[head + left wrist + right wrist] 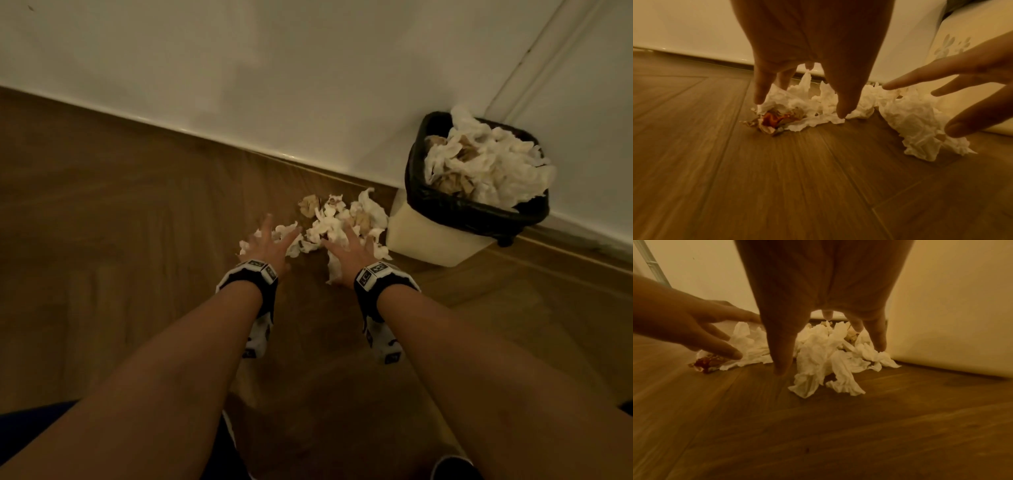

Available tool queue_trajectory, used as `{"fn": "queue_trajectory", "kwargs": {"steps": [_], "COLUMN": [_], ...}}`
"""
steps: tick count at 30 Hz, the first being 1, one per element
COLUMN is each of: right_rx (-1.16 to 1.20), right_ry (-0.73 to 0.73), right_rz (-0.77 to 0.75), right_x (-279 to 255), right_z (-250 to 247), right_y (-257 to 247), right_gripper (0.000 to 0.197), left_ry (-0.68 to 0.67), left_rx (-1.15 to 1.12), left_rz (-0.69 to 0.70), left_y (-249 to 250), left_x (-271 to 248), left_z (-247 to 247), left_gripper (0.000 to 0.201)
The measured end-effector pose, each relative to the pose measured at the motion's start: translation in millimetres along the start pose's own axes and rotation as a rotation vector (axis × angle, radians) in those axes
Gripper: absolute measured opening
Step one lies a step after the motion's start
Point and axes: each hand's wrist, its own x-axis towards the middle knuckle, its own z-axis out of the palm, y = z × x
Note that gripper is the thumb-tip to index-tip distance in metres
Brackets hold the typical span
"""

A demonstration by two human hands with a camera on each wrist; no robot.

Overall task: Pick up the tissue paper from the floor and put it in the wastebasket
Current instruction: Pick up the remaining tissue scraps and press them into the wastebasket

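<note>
Head view: the tissue paper (337, 219) lies heaped on the floor (120, 222), just left of the wastebasket (476, 178). Left hand (270, 241) and right hand (347, 250) hover over its near edge, fingers spread, grasping nothing.

Left wrist view: the pile lies directly beyond the fingertips (759, 97).

Right wrist view: the right hand is nearer the wastebasket.

Both arms reach forward, left grip (270, 240) and right grip (346, 250) splayed (fingers straight).
</note>
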Motion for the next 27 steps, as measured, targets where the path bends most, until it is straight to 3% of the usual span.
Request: {"fn": "queue_trajectory", "kwargs": {"steps": [7,11,15,20,23,27], "right_rx": [-0.053,-0.09,-0.139,-0.125,-0.045,0.128], "right_ry": [-0.06,-0.108,-0.039,-0.11,0.023,0.164], "right_rz": [-0.001,-0.01,-0.014,-0.004,-0.015,0.025], "right_x": [18,22,19,17,13,5], "right_z": [11,18,26,12,11,10], "right_y": [-8,-10,-14,-20,-18,-18], "right_gripper": [0.084,0.073,0.045,0.039,0.033,0.025], "left_ry": [-0.107,0.008,0.114,0.171,0.202,0.221], "left_rx": [0.005,-0.068,-0.191,-0.284,-0.464,-0.511], "left_rz": [-0.02,-0.049,-0.128,-0.133,-0.13,-0.158], "left_y": [3,-4,-5,-2,0,1], "left_x": [13,8,2,-4,-3,-6], "left_z": [12,29,47,60,53,38], "left_gripper": [0.056,0.046,0.038,0.036,0.034,0.043]}}
